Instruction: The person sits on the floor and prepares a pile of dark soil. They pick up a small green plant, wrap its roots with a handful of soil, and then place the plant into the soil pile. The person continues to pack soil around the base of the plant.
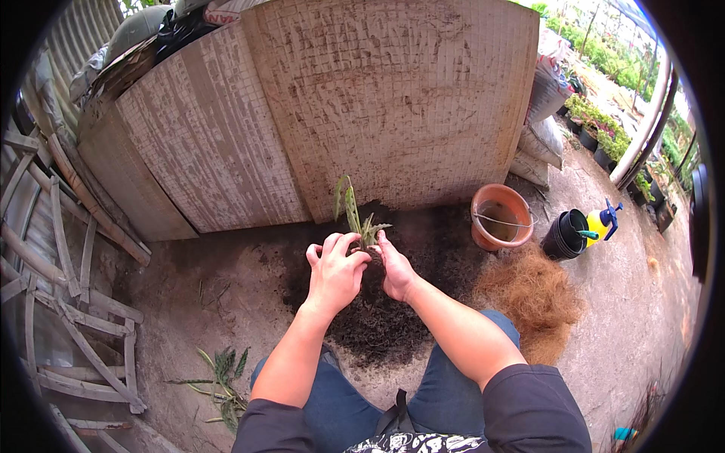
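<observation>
A small leafy plant with long, wavy-edged green leaves stands upright between my two hands, over a heap of dark soil. My left hand curls its fingers about the plant's base from the left. From the right, my right hand holds the same base, its thumb up beside the lower leaves and its other fingers partly hidden. The hands cover most of the root end, so its shape cannot be made out.
To the right stand a terracotta-coloured pot with a wire handle, stacked black pots and a yellow sprayer. Brown coconut fibre lies by my right knee. Cut leaves lie left. Panels stand ahead; a bamboo frame borders the left.
</observation>
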The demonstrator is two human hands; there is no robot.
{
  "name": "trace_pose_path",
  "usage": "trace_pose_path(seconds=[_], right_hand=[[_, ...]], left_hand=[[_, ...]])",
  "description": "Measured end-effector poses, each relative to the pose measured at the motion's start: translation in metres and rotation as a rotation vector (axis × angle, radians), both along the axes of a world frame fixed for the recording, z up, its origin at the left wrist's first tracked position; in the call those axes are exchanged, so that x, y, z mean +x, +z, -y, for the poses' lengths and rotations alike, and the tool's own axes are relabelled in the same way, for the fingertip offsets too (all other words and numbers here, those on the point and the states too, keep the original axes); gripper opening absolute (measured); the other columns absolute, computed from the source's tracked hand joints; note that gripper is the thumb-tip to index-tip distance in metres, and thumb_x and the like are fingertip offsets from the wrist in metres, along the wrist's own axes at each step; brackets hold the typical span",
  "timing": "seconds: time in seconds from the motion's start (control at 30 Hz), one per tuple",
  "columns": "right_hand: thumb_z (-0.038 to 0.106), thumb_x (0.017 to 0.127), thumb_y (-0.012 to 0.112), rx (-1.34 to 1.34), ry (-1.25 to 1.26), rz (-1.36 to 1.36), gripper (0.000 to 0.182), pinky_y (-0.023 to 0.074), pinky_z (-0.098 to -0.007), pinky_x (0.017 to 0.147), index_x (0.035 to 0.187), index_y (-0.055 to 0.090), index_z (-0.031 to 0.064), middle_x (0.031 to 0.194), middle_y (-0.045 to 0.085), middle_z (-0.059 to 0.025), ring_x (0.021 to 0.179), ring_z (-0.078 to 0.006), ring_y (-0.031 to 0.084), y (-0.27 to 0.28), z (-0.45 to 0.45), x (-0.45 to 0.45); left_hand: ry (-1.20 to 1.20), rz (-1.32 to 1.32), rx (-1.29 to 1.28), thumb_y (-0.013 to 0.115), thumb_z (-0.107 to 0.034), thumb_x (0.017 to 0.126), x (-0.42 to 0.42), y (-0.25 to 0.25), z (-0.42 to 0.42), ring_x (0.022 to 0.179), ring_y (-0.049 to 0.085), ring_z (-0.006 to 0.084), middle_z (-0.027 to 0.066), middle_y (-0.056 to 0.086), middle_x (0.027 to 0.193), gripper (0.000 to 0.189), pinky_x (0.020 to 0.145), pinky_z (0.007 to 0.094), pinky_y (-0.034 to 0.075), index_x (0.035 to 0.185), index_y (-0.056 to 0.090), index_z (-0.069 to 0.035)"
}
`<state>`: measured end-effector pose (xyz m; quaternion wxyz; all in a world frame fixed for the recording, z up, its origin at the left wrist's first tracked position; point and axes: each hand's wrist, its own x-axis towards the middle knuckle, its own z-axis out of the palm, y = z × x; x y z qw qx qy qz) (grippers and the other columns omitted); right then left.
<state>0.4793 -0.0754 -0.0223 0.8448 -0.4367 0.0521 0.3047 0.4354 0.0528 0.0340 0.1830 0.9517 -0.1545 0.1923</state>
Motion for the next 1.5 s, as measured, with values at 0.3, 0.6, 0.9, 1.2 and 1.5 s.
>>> trace_pose_path(seconds=[0.3, 0.6, 0.9, 1.2, 1.5], right_hand=[[0.05, 0.091, 0.032, -0.047, -0.054, -0.035, 0.048, 0.0383, -0.031, 0.084, 0.1, 0.058, 0.0107, 0.095, 0.062, -0.0025, 0.092, -0.0138, 0.054, -0.012, -0.005, 0.003], [0.056, 0.088, 0.033, 0.112, 0.093, -0.098, 0.051, 0.0457, -0.0351, 0.064, 0.101, 0.055, 0.0118, 0.085, 0.06, -0.0043, 0.073, -0.0186, 0.057, -0.008, 0.004, 0.005], [0.061, 0.086, 0.031, 0.094, 0.071, -0.167, 0.06, 0.0442, -0.0355, 0.061, 0.097, 0.056, 0.0073, 0.081, 0.06, -0.0079, 0.067, -0.0211, 0.055, -0.001, 0.007, 0.008], [0.044, 0.083, 0.054, 0.068, -0.053, -0.219, 0.035, 0.0443, -0.0326, 0.055, 0.09, 0.057, 0.0098, 0.075, 0.06, -0.0046, 0.061, -0.0178, 0.055, -0.009, 0.01, 0.007], [0.013, 0.075, 0.066, -0.005, 0.078, -0.067, 0.019, 0.0443, -0.0306, 0.054, 0.091, 0.055, 0.0101, 0.077, 0.058, -0.0021, 0.066, -0.0136, 0.055, -0.002, 0.003, -0.003]], left_hand=[[0.014, 0.016, -0.018, 0.066, -0.01, 0.065, 0.002, -0.006, 0.001, 0.103, 0.046, 0.0188, -0.0015, 0.054, 0.102, 0.011, 0.08, 0.0398, 0.027, 0.074, 0.062, -0.015], [0.111, 0.029, -0.233, 0.064, -0.011, 0.071, 0.009, 0.004, -0.009, 0.102, 0.048, 0.0197, 0.0021, 0.055, 0.1, 0.008, 0.082, 0.0381, 0.027, 0.078, 0.059, -0.012], [0.837, -0.28, -0.268, 0.045, -0.044, 0.087, 0.026, -0.02, -0.072, 0.091, 0.057, 0.0251, 0.0074, 0.061, 0.094, 0.038, 0.08, 0.044, 0.035, 0.089, 0.061, -0.009], [0.112, -0.223, -0.282, 0.062, -0.022, 0.079, 0.012, -0.019, -0.012, 0.077, 0.061, 0.0187, 0.0079, 0.062, 0.089, 0.02, 0.073, 0.0296, 0.046, 0.091, 0.063, -0.006], [0.12, -0.628, -1.002, 0.055, -0.014, 0.087, 0.028, -0.034, -0.02, 0.086, 0.055, 0.0105, 0.0056, 0.062, 0.091, 0.022, 0.078, 0.0239, 0.044, 0.103, 0.058, 0.0]])
